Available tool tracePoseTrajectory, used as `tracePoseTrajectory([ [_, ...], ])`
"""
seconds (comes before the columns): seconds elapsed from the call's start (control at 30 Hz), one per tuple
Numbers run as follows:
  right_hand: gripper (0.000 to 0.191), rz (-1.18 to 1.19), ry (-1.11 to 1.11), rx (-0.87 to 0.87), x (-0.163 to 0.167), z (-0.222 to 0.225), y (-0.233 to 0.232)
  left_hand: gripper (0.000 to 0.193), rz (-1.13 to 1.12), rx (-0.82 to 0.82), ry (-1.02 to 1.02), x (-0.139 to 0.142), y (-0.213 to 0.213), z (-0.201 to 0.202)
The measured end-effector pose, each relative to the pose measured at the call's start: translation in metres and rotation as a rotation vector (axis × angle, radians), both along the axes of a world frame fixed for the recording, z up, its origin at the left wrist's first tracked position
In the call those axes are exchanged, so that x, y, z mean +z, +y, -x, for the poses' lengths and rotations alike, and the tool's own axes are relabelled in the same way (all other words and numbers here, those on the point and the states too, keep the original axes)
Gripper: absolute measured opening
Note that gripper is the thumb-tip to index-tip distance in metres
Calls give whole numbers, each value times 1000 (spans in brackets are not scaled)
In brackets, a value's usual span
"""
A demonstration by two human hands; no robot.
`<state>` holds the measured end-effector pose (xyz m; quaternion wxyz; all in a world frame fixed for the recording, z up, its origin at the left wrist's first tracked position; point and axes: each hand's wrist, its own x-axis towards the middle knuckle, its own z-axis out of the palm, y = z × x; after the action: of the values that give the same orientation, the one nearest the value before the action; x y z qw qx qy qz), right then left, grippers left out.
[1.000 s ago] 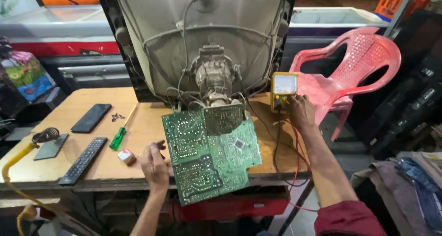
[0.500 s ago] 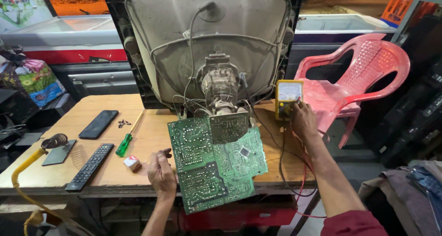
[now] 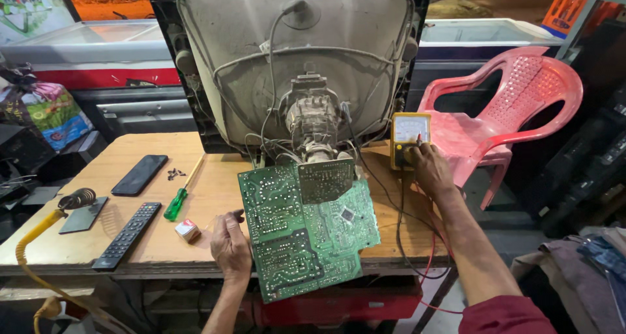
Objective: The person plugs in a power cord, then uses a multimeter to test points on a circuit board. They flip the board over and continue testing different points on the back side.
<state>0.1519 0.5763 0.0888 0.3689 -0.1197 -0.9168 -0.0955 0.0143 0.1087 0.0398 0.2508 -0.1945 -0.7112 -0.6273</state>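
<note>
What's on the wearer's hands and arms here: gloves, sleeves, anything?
Both hands are bare: no gloves, rings or watch visible. The left hand and its forearm are uncovered. The right hand has a bare forearm too, with a dark red sleeve pushed up near the elbow.

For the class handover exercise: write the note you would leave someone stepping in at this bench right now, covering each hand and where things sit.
Left hand: on the left edge of the green circuit board, which overhangs the wooden table.
Right hand: on the yellow multimeter beside the opened television tube.
Done: board out, wires attached.
Left: not clear from the view.
Green screwdriver and remote lie unused.
</note>
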Motion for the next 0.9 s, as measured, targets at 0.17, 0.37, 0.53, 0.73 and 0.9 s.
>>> tracePoseTrajectory([
  [0.17, 24, 31, -6, -11, 2, -2, 0, 42, 45, 22, 20, 2, -1, -1],
  [0.37, 24, 149, 58, 43, 2, -6, -3, 42, 53, 33, -15, 1, -1, -2],
  [0.53, 25, 221, 86, 25, 3, -6, -2, 41, 46, 47, 5, 4, 1, -2],
  [0.73, 30, 265, 222, 33, 1, -7, -10, 40, 58, 66, -1, 3, 1, -3],
  [0.9, 37, 332, 310, 21, 8, -9, -15, 39, 46, 65, 5, 2, 1, -2],
])
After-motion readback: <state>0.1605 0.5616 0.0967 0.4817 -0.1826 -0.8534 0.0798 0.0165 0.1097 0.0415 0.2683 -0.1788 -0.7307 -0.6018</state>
